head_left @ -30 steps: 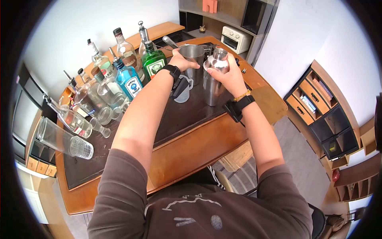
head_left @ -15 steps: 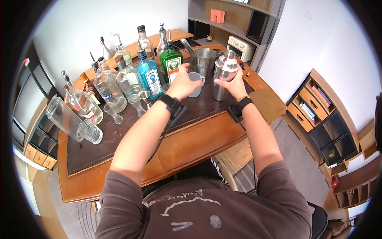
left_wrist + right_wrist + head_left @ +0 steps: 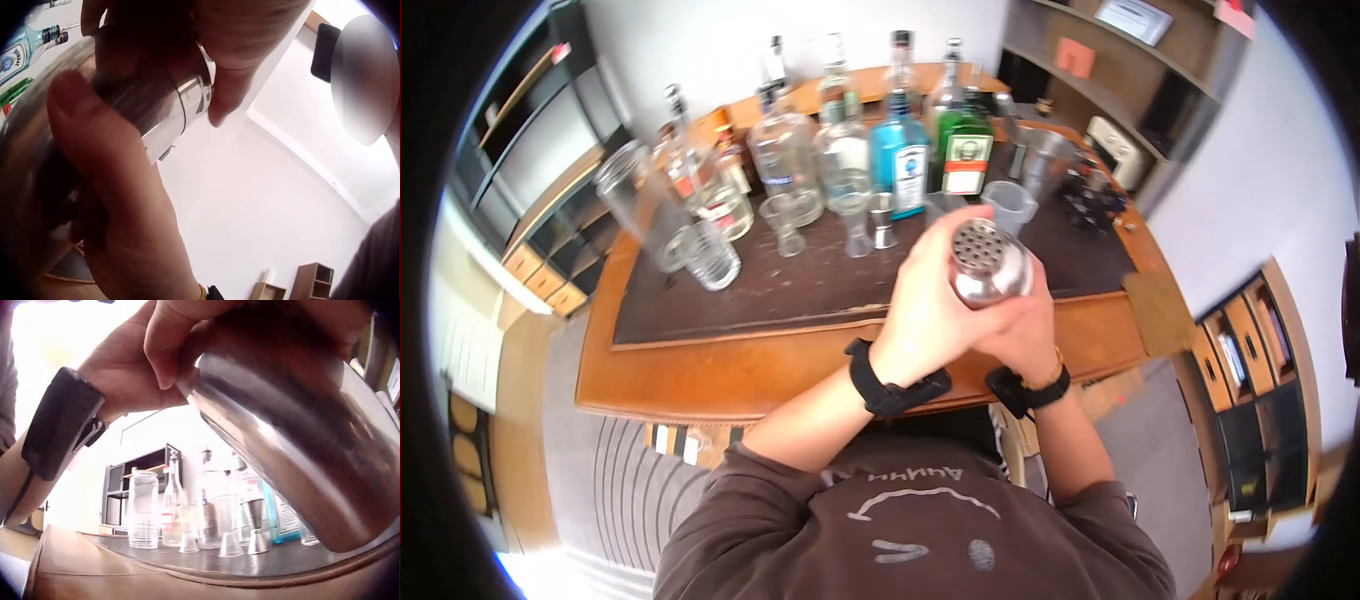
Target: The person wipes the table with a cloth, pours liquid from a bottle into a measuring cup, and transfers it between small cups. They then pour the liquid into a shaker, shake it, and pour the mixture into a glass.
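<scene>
Shaker: we see a steel cocktail shaker [image 3: 990, 265] lifted off the worktop [image 3: 800, 360] and tilted, its perforated strainer top facing the head camera.
Left hand: our left hand [image 3: 930, 310] is wrapped round the shaker body, fingers curled over the metal; the left wrist view shows the thumb [image 3: 94, 131] pressed along its side.
Right hand: our right hand [image 3: 1025, 335] clasps the shaker from the other side, just beneath the left, fingers curled onto it.
Place of shaker: held above the near wooden edge of the worktop, in front of the dark mat [image 3: 820, 285].
Bottles: a row stands at the far side of the mat, among them a blue bottle [image 3: 900, 160] and a green bottle [image 3: 966, 150] side by side.
Glassware: a tall clear glass [image 3: 640, 205] and a ribbed tumbler [image 3: 710, 258] sit at the left; small jiggers [image 3: 240, 544] stand before the bottles.
Steel tin: a second metal cup [image 3: 1045, 160] stands to the right of the green bottle.
</scene>
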Available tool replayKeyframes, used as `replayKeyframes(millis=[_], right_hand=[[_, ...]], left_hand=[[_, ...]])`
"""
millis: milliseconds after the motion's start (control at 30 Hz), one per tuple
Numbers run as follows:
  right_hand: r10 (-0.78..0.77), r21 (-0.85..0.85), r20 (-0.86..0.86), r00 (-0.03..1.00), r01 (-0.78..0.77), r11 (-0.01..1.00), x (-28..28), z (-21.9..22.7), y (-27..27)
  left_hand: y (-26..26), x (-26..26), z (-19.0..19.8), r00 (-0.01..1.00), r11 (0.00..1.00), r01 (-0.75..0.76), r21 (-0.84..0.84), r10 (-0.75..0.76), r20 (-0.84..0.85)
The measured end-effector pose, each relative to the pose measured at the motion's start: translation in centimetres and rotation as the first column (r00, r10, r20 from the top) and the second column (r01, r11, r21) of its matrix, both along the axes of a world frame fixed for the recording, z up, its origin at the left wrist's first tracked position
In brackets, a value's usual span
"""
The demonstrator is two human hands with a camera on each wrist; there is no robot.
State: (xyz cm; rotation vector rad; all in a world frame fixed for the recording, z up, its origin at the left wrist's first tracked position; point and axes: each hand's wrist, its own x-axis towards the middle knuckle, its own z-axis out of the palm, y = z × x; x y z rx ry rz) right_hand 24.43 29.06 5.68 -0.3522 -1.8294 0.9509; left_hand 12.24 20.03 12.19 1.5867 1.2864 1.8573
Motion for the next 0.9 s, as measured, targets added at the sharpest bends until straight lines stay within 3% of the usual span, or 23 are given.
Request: replayKeyframes(millis=[67,133,200,267,333,400,467,667,767,833,900], right_hand=[[0.059,-0.021,0.077,0.995,-0.058,0.998,-0.7,0.8,-1.8],[0.123,-0.032,0.107,0.987,-0.120,0.992,-2.0,0.6,-3.1],[0.119,0.027,0.047,0.992,-0.120,0.992,-3.8,0.0,-4.4],[0.150,0.040,0.037,0.988,-0.151,0.988,-5.3,-0.7,-5.3],[0.174,-0.023,0.038,0.984,-0.173,0.985,-6.3,-1.5,-6.2],[0.179,-0.007,0.093,0.979,-0.179,0.984,-6.4,-1.4,-6.0],[0.202,-0.059,0.099,0.974,-0.197,0.979,-6.7,-2.4,-5.8],[0.209,-0.153,0.040,0.977,-0.200,0.968,-6.6,-3.8,-5.3],[0.191,-0.123,0.054,0.980,-0.183,0.975,-6.5,-3.5,-5.0],[0.206,-0.067,0.058,0.977,-0.202,0.977,-6.6,-3.7,-4.1],[0.247,-0.073,0.043,0.968,-0.243,0.967,-6.6,-2.9,-4.3]], left_hand=[[-1.7,-0.7,0.0,0.991,0.999,0.007,-0.052,-0.001,0.134],[-3.0,-1.9,-0.5,0.986,0.997,-0.041,-0.071,0.052,0.161],[-3.9,-3.1,-1.3,0.981,0.981,-0.191,0.044,0.191,-0.014],[-5.1,-3.9,-1.1,0.968,0.968,-0.251,0.024,0.251,-0.015],[-6.1,-4.7,-0.7,0.881,0.908,-0.415,-0.053,0.387,-0.271],[-6.2,-5.1,-1.1,0.886,0.903,-0.426,-0.058,0.404,-0.228],[-6.1,-5.0,-1.0,0.848,0.893,-0.449,0.016,0.432,-0.306],[-4.2,-5.1,-1.4,0.864,0.930,-0.364,0.053,0.358,-0.354],[-4.1,-5.2,-1.1,0.870,0.933,-0.360,0.018,0.343,-0.355],[-4.4,-5.5,-0.8,0.871,0.931,-0.351,-0.097,0.286,-0.399],[-4.5,-6.3,-1.0,0.874,0.939,-0.337,-0.065,0.287,-0.393]])
